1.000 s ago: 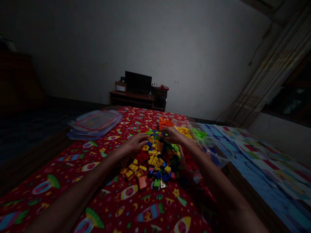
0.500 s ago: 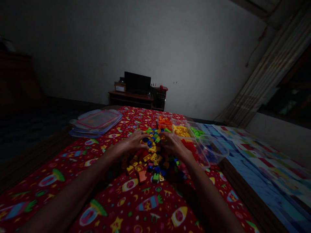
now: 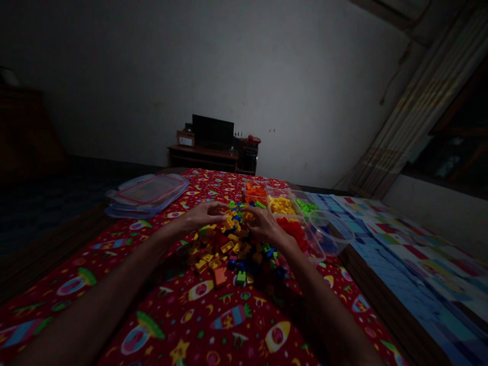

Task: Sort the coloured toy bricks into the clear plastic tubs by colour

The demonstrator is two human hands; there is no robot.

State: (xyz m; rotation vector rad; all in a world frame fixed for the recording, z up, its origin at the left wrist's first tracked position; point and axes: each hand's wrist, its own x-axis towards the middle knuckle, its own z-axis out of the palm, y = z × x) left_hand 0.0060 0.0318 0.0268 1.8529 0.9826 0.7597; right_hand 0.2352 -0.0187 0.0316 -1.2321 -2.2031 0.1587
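Observation:
A mixed heap of toy building bricks [image 3: 227, 247], mostly yellow with blue, green, red and orange ones, lies on the red patterned cloth [image 3: 229, 345]. At the heap's far left side is my left hand [image 3: 206, 214], thumb and fingers apart, with nothing visible in it. Across from it my right hand [image 3: 265, 224] arches over the right side of the heap, fingers curved and apart from the thumb. Yellow bricks show in the gap beside its fingertips. An orange brick [image 3: 219, 277] and a green brick [image 3: 241, 277] lie at the near edge.
Right of the heap stand clear containers holding orange bricks [image 3: 255, 191], yellow bricks [image 3: 281, 205], green bricks [image 3: 306, 207] and red bricks [image 3: 293, 231]. A round clear tub [image 3: 341, 231] holds blue pieces. Stacked clear lids [image 3: 147, 193] lie at the left. Beyond is a monitor [image 3: 212, 131].
My hands have shifted slightly within the far part of the heap, and more yellow bricks show between them. The whole view has moved a little.

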